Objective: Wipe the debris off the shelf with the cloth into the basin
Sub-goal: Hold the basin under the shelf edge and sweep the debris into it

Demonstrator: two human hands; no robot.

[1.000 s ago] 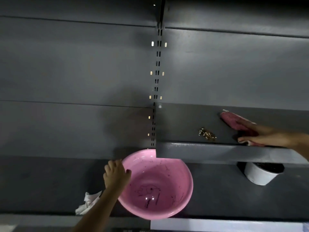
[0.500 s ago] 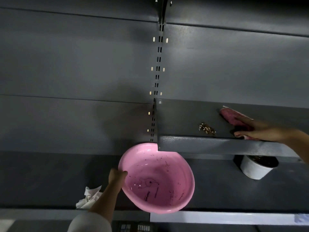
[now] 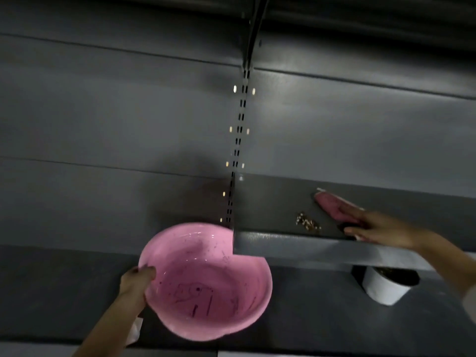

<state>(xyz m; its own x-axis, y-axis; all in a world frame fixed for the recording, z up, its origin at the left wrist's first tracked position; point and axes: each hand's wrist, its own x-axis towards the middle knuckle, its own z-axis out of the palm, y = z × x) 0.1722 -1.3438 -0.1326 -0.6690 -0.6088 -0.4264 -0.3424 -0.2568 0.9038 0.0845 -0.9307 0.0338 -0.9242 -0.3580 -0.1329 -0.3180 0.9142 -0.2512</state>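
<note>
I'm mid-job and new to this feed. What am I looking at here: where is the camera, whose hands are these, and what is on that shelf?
There is no machine here, only a person's two bare hands. The single picture comes from a camera worn on the person's head, looking forward and down.

The left hand grips the rim of a pink basin, held just below the left end of a grey shelf. The right hand presses a pink cloth flat on the shelf.

A small pile of debris lies on the shelf, to the left of the cloth, between it and the shelf end above the basin. Under the shelf stands a white container with dark contents.
</note>
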